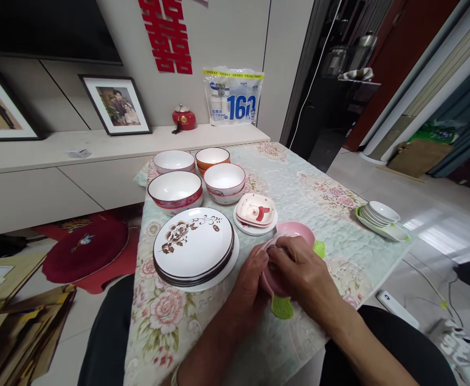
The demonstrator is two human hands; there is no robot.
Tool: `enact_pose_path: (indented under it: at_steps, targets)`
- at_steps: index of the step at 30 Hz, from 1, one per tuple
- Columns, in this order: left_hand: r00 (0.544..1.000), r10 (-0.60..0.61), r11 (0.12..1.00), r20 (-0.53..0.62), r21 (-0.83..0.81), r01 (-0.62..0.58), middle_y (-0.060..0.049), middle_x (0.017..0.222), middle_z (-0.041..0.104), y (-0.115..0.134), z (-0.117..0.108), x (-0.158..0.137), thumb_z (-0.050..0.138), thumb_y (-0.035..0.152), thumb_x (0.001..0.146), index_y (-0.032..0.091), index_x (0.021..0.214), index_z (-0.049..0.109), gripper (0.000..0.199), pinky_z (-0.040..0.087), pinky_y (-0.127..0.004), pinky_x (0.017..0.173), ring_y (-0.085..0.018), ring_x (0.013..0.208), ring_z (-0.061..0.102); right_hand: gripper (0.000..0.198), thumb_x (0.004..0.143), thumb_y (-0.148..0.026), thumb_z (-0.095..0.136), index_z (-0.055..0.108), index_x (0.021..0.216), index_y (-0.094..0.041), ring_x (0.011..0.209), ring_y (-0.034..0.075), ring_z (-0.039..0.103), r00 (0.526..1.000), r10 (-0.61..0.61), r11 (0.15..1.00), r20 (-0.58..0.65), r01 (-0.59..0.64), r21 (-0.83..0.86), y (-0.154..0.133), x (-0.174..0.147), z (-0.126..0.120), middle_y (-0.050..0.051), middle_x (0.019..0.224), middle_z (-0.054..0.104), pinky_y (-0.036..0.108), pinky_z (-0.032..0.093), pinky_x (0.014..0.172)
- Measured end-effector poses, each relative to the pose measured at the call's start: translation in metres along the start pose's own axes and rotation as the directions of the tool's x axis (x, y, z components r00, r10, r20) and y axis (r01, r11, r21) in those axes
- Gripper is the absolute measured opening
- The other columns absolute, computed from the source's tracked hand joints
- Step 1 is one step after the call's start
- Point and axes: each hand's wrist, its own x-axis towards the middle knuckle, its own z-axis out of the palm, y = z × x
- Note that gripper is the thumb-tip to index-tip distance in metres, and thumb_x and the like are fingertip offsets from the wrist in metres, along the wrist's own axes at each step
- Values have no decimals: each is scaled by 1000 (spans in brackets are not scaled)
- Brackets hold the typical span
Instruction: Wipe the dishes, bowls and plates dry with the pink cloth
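My left hand [253, 276] is closed on the rim of a pink bowl [273, 284] with a green leaf-shaped handle, tilted near the table's front edge. My right hand [299, 262] bends over the inside of that bowl, its fingers pressing a thin pale cloth or tissue [277, 241], mostly covered by the fingers. Just behind lies another pink bowl [299, 229], partly hidden, with a green handle [319, 248] showing beside my right hand. Left of it, small cream dishes with a bear picture [256, 209] rest on white plates [238, 224].
A stack of flower-patterned plates [195, 241] stands left of my hands. Behind it are stacked bowls: red-rimmed [224, 179], dark-rimmed [174, 186], orange [213, 156]. Small white bowls [380, 213] sit at the table's right edge. A flowered cloth [166, 311] covers the table.
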Motion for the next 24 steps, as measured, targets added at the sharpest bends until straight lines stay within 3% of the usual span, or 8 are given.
enact_pose_path:
  at_steps: [3, 6, 10, 12, 14, 17, 20, 24]
  targets:
    - [999, 45, 998, -25, 46, -43, -10, 123, 70, 3, -2, 0, 64, 42, 92, 19, 121, 66, 37, 45, -39, 105, -26, 118, 63, 20, 97, -12, 47, 65, 99, -20, 88, 23, 61, 1000, -5, 991, -5, 6, 133, -6, 1, 5, 9, 96, 66, 35, 53, 73]
    - [996, 68, 992, -54, 108, -62, -10, 123, 69, 8, -1, -1, 70, 42, 87, 19, 125, 62, 45, 45, -39, 103, -27, 117, 63, 15, 96, -12, 51, 64, 95, -20, 84, 19, 62, 993, 32, 917, 118, -76, 391, -7, 5, -3, 5, 91, 66, 30, 50, 70]
    - [995, 103, 972, -13, 213, -98, -12, 121, 69, 8, -1, -2, 72, 46, 84, 17, 127, 60, 53, 48, -38, 96, -29, 112, 64, 11, 98, -26, 58, 67, 95, -21, 85, 17, 63, 940, 57, 691, 338, -281, 666, -2, 9, -18, 2, 91, 67, 29, 50, 76]
    - [993, 116, 965, -6, 239, -111, -13, 119, 70, 6, -3, -2, 72, 50, 82, 16, 128, 59, 58, 49, -38, 92, -30, 111, 65, 16, 98, -34, 58, 68, 98, -21, 87, 18, 64, 910, 62, 552, 410, -374, 745, 1, 10, -22, 2, 92, 68, 30, 51, 77]
    - [992, 124, 963, -23, 245, -115, -13, 119, 70, 5, -4, -1, 71, 52, 82, 16, 129, 59, 61, 50, -39, 92, -32, 113, 64, 21, 98, -40, 58, 67, 99, -21, 85, 18, 62, 894, 64, 487, 443, -415, 768, 2, 9, -23, 2, 93, 66, 30, 50, 73]
    - [986, 141, 959, -89, 258, -114, -13, 121, 70, 7, -3, -1, 69, 53, 85, 17, 126, 62, 55, 47, -41, 100, -33, 123, 59, 19, 93, -40, 65, 65, 97, -21, 88, 20, 59, 920, 41, 621, 391, -330, 711, -2, 7, -21, 2, 95, 62, 32, 49, 76]
    - [975, 144, 968, -170, 228, -103, -12, 125, 69, 9, -1, -1, 68, 50, 87, 17, 125, 61, 51, 46, -42, 104, -31, 121, 61, 15, 88, -25, 69, 61, 100, -21, 99, 22, 58, 937, 56, 779, 345, -257, 572, -14, 5, -18, 4, 105, 62, 35, 48, 86]
    - [984, 105, 985, -142, 152, -83, -12, 126, 69, 7, 3, -1, 69, 44, 88, 18, 131, 57, 51, 45, -42, 105, -29, 118, 63, 8, 90, -14, 55, 53, 85, -20, 77, 18, 56, 940, 185, 870, 285, -292, 398, -29, 2, -13, 3, 85, 61, 31, 41, 67]
